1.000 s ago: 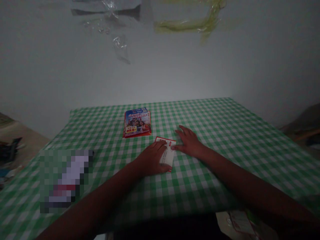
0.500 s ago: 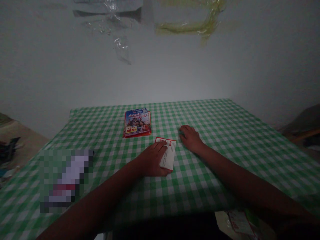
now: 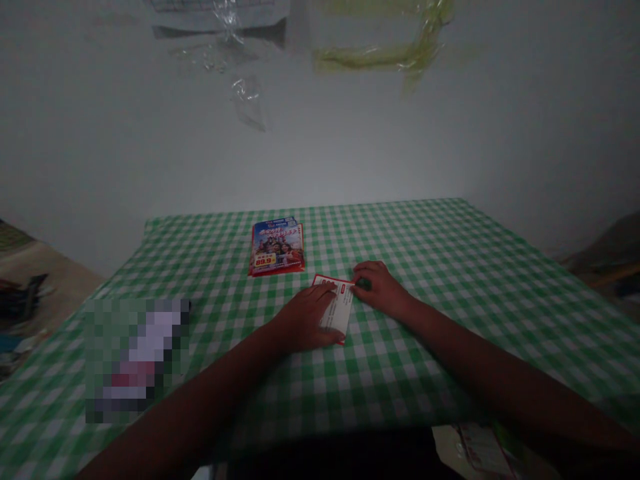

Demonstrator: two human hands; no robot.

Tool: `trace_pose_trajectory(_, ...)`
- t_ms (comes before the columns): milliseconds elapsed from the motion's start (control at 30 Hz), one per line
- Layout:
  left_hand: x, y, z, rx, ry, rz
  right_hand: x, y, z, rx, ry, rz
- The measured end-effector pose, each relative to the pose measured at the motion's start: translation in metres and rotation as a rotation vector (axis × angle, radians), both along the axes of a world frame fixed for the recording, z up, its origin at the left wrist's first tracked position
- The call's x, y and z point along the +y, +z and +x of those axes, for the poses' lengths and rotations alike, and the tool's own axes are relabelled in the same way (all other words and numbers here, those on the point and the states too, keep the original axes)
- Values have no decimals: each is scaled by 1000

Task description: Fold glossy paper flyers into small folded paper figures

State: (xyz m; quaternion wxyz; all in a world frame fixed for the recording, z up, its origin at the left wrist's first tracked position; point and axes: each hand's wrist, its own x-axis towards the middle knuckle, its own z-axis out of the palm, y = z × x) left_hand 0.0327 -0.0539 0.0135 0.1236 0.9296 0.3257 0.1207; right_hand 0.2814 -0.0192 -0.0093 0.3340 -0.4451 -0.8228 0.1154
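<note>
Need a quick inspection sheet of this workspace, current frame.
Surface: green-and-white gingham tablecloth covering the table.
Handled items: red-bordered white card lying flat; leaflets marked 89.9 beyond it.
Clutter: pixelated object on the cloth, left; papers below the near edge.
Hands: left hand flat on the card; right hand curled at its right edge.
Cables: nothing seen.
Surroundings: white wall with plastic scraps; dark items on the floor, left.

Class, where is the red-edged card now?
In the head view, the card lies on the gingham tablecloth under the left hand, right hand at its far corner, brochure beyond.
</note>
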Motion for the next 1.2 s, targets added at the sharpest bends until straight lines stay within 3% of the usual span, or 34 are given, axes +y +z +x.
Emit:
trace_pose_trajectory(133, 4, -3, -4, -71, -18, 28, 0, 2, -1, 62, -16, -4)
trace_pose_trajectory(300, 10, 2, -7, -85, -19, 172, -5, 10, -1, 162, -24, 54)
trace_pose_trajectory(433, 10, 6, -7, -78, 133, 279, -9, 15, -3, 165, 7, 159)
trace_pose_trajectory(567, 14, 1, -9, -110, 276, 307, -15, 21, -6, 134, 110, 207)
trace_pose_trajectory(667, 21, -9, -14, -146, 284, 237, -19, 23, -10, 101, 225, 221)
trace_pose_trajectory(767, 28, -16, -18, -181, 229, 61, -22, 23, -13, 89, 327, 219)
trace_pose_trajectory(967, 34, -13, -21, -183, 108, -203, -26, 27, -13, 108, 423, 133)
trace_pose_trajectory(1200, 36, -12, -27, -172, 63, -113, -32, 37, -11, 144, 595, 77)
